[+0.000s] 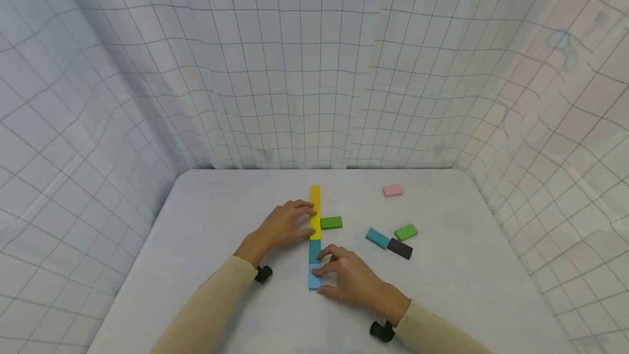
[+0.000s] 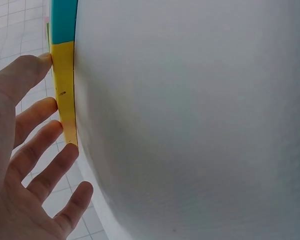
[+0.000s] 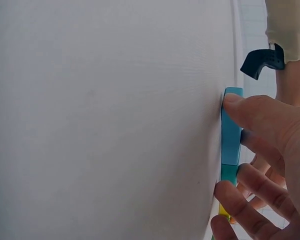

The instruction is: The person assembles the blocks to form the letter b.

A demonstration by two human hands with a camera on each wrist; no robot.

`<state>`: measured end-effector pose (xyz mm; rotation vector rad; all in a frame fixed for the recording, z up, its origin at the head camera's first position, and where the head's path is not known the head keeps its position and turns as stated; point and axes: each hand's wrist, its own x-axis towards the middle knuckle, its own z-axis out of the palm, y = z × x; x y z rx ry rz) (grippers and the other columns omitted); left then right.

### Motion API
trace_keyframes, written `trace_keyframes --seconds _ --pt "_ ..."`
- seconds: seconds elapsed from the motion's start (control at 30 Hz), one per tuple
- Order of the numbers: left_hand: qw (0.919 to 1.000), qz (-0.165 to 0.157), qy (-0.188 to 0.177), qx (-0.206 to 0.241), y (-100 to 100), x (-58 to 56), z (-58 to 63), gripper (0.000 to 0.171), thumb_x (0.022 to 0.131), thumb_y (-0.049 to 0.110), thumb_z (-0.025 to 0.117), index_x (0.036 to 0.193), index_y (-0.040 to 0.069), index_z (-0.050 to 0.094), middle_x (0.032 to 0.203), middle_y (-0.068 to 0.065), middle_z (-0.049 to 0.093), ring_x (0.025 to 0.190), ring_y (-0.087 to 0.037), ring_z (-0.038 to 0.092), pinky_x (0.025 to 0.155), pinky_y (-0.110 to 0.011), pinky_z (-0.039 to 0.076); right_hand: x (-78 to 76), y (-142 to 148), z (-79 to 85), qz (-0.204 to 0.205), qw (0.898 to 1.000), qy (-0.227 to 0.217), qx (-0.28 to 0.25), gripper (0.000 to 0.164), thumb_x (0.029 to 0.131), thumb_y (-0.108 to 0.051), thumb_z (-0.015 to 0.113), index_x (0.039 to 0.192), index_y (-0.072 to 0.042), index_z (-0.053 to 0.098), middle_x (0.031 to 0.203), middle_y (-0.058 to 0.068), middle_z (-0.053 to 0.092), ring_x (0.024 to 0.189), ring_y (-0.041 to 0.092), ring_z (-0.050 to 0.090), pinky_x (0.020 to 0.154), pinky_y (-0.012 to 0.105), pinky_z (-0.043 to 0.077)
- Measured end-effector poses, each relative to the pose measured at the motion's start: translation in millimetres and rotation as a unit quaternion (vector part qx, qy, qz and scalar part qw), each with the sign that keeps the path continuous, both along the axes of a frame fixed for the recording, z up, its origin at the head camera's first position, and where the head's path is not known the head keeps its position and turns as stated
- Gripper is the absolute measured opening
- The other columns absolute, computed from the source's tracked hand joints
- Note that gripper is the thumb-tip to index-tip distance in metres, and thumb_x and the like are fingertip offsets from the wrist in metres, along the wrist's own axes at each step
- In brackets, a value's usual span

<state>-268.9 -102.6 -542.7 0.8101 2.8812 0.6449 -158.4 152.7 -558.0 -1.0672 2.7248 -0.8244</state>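
Observation:
A straight row of blocks runs away from me in the head view: a light blue block (image 1: 314, 282) nearest, then a teal block (image 1: 314, 251), a yellow block (image 1: 316, 224) and another yellow block (image 1: 315, 194) farthest. My left hand (image 1: 285, 224) rests its fingertips and thumb on the yellow blocks from the left, fingers spread. From the right, my right hand (image 1: 352, 282) touches the light blue block with thumb and index finger, its other fingers by the teal block. A green block (image 1: 331, 223) lies crosswise against the nearer yellow block's right side.
To the right lie a teal block (image 1: 377, 238), a dark block (image 1: 400, 248) touching its end, another green block (image 1: 405, 232) and a pink block (image 1: 392, 190) farther back. Grid-patterned curtains (image 1: 295, 70) enclose the white table (image 1: 206, 201) at the back and sides.

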Motion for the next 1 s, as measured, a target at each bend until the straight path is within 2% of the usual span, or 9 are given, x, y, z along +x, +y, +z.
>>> trace_keyframes --seconds 0.27,0.57,1.0 --pt "0.9999 0.001 -0.011 0.006 -0.9 1.2 -1.0 0.05 0.107 0.041 0.086 0.15 0.016 0.078 0.17 -0.007 0.066 0.16 -0.036 0.062 0.129 -0.072 0.052 1.6 -0.2 0.7 -0.005 1.0 -0.017 -0.004 0.04 0.099 -0.032 0.097 0.137 -0.024 0.089 0.149 -0.002 0.072 0.136 0.018 0.071 0.116 0.043 0.065" --pt "0.9998 -0.005 -0.009 0.017 -1.3 -0.2 -2.5 0.048 0.107 0.039 0.087 0.148 0.015 0.079 0.168 -0.007 0.067 0.158 -0.036 0.063 0.129 -0.07 0.053 5.2 2.7 -0.9 -0.001 1.0 0.002 -0.008 0.04 0.1 -0.031 0.096 0.139 -0.025 0.087 0.152 0.0 0.072 0.137 0.021 0.072 0.117 0.047 0.065" --pt "0.9998 -0.012 -0.004 0.014 -2.2 -0.9 -2.8 0.049 0.107 0.039 0.087 0.149 0.014 0.078 0.168 -0.008 0.067 0.157 -0.037 0.063 0.129 -0.068 0.053 7.1 4.0 -0.1 0.006 1.0 0.023 0.014 0.043 0.102 -0.037 0.094 0.142 -0.026 0.086 0.155 -0.001 0.071 0.137 0.02 0.072 0.115 0.046 0.064"
